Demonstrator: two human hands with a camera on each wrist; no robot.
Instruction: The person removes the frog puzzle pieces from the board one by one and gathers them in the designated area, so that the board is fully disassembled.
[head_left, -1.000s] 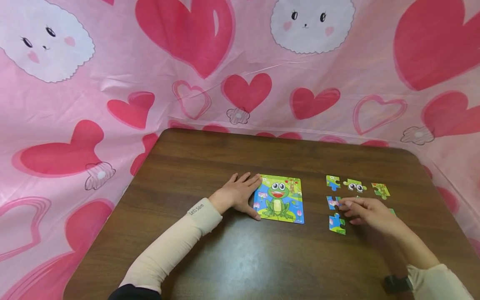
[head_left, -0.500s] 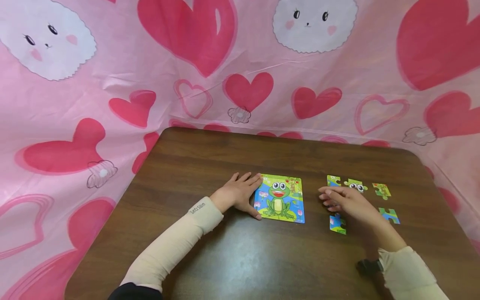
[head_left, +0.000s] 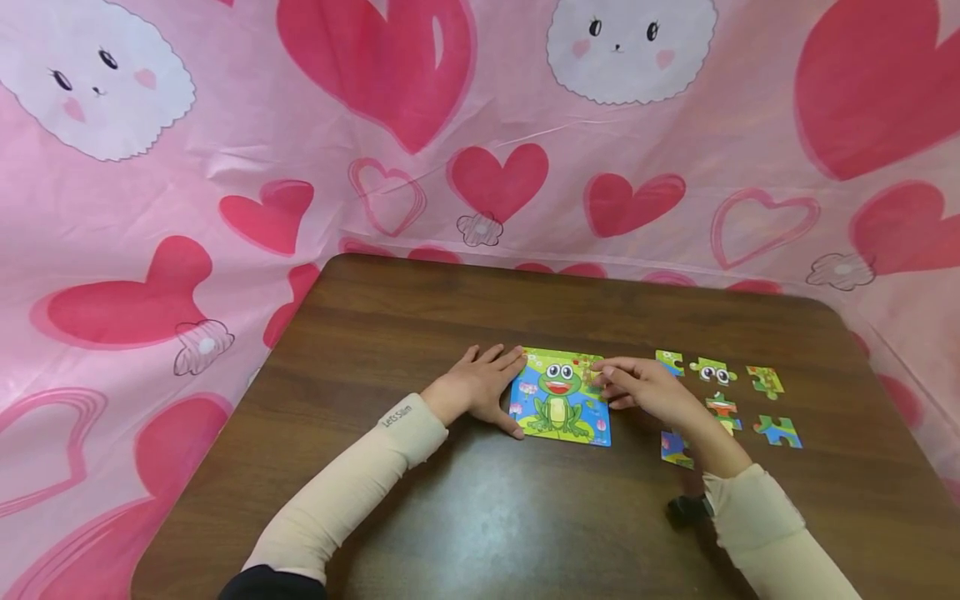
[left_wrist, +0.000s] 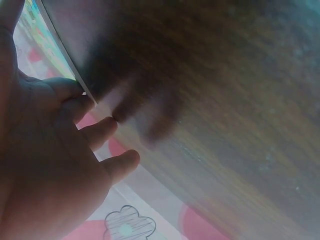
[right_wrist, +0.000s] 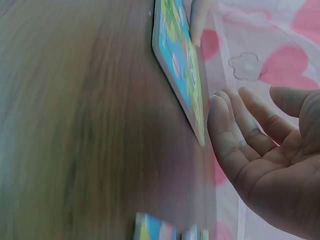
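Observation:
A square frog puzzle board [head_left: 558, 400] lies flat on the table. My left hand [head_left: 483, 387] rests at its left edge, fingers spread and thumb near the lower left corner. In the left wrist view, that hand's fingers [left_wrist: 100, 132] reach along the board's side. My right hand [head_left: 645, 387] is at the board's upper right edge, its fingers loosely bent. The right wrist view shows nothing between the right fingers [right_wrist: 227, 130]; they are just off the board's end [right_wrist: 180, 70]. Whether they touch it I cannot tell.
Right of the board lie several loose jigsaw pieces: one with frog eyes [head_left: 712, 372], a mouth piece [head_left: 722, 406], corner pieces [head_left: 765, 381], and a blue-green piece [head_left: 777, 431]. The right forearm partly covers a lower piece [head_left: 675, 448]. A pink heart-print cloth [head_left: 495, 183] surrounds the brown table [head_left: 450, 517].
My right hand has moved left from the loose pieces to the board's right edge, uncovering the mouth piece and the blue-green piece. The left hand has stayed in place.

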